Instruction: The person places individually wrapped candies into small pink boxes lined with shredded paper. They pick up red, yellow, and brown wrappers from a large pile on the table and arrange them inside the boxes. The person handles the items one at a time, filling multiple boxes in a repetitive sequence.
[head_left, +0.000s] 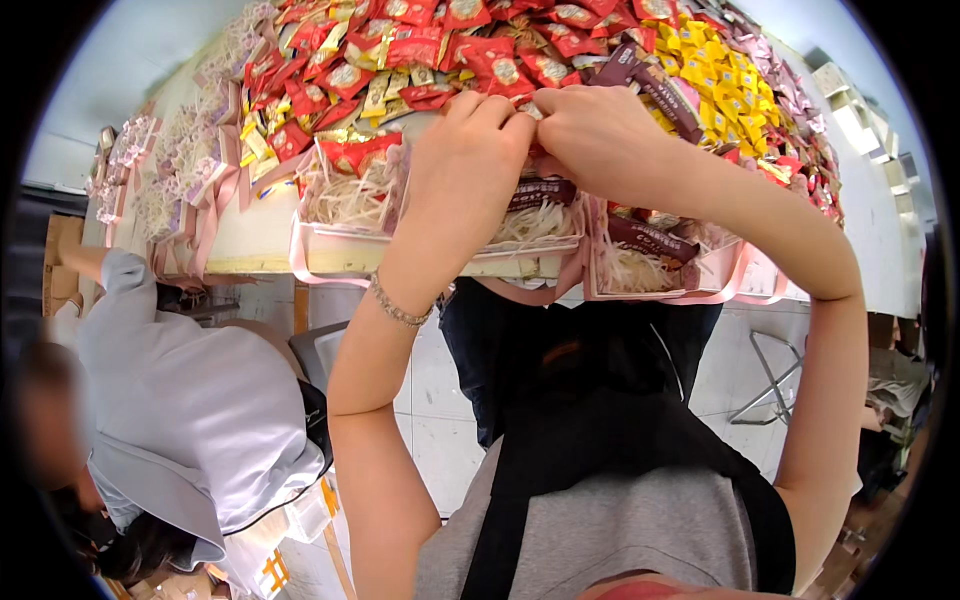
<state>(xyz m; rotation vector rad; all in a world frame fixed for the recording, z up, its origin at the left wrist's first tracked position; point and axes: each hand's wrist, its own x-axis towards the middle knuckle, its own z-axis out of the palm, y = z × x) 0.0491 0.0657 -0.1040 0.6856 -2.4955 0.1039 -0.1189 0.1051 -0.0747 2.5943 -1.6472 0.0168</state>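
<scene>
My left hand and my right hand meet fingertip to fingertip above the table, by a red wrapped sweet; whether they grip it is hidden by the fingers. Below them stands a pink box with pale shredded paper and a dark brown wrapped bar. To its left, another pink box holds shredded paper and a red packet. On the right, a further box holds a brown bar and shredded paper. Pink ribbons hang from the boxes.
Red packets and yellow packets lie heaped on the table. More boxes of shredded paper stand at the left. A person in a light shirt is at the left. A folding stool stands on the floor.
</scene>
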